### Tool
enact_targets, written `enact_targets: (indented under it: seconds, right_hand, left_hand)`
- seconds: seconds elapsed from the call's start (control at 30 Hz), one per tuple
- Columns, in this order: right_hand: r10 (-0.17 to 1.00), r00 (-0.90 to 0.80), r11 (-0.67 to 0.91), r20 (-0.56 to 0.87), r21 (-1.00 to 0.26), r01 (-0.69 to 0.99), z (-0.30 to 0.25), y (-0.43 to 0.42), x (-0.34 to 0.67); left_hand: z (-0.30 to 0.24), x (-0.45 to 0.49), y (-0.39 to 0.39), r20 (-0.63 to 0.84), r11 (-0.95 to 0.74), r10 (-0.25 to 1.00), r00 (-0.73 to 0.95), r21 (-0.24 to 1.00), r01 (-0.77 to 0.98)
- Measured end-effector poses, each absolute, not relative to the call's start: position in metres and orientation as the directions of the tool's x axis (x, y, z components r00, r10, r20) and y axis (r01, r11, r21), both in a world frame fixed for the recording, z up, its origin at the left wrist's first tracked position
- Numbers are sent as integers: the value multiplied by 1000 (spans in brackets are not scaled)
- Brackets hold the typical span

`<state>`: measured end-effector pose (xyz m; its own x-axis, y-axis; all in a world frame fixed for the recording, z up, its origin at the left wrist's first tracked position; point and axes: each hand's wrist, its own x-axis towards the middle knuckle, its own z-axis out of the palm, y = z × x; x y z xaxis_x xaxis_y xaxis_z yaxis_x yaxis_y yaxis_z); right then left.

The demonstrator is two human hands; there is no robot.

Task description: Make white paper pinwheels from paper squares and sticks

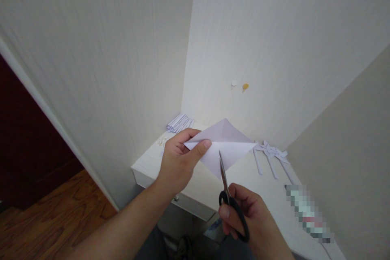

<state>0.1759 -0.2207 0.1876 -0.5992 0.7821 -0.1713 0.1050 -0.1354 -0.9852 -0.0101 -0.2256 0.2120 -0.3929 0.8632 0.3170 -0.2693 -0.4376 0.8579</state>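
My left hand (pixel 181 160) pinches the left corner of a creased white sheet of paper (pixel 230 152), thumb on top and fingers beneath. The sheet is turned like a diamond, with a fold line running across it, and is held above the white table. In my right hand (pixel 246 215) is a pair of scissors (pixel 225 174) with black handles, thumb through one loop. Its blades point up and away from me and overlap the near part of the paper. They look closed or nearly so; whether they touch the paper I cannot tell.
A stack of rolled paper sticks (pixel 179 123) lies at the table's (pixel 262 203) back left, near some small pale pieces (pixel 162 141). Several paper pinwheels (pixel 269 150) on sticks lie at the right. A blurred-out long item (pixel 307 213) is nearby. Two pins (pixel 245 86) stick in the wall.
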Motion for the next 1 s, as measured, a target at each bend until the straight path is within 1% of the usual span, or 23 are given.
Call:
enact_targets:
  seconds: [0.13,0.33,0.53,0.67,0.8,1.0]
  right_hand:
    - [783,-599,-122,-167,-986,115,187,-220,174]
    - [763,-626,-136,-161,-987,89,187,-220,172]
    - [752,-641,-138,-154,-988,75,185,-219,172]
    - [758,-636,-126,-145,-989,75,183,-218,172]
    - [754,-640,-113,-150,-989,98,181,-217,173]
    - [756,-639,-117,-141,-990,80,180,-215,171]
  left_hand:
    - [213,-10,-226,309,-431,870,-384,855,-288]
    - [218,-9,-229,292,-415,868,-401,871,-264]
    - [218,-9,-230,263,-386,892,-368,867,-315]
    - [218,-9,-230,273,-393,893,-358,859,-327]
    - [219,-9,-230,290,-413,880,-377,859,-303]
    - [218,-7,-230,281,-409,883,-377,855,-320]
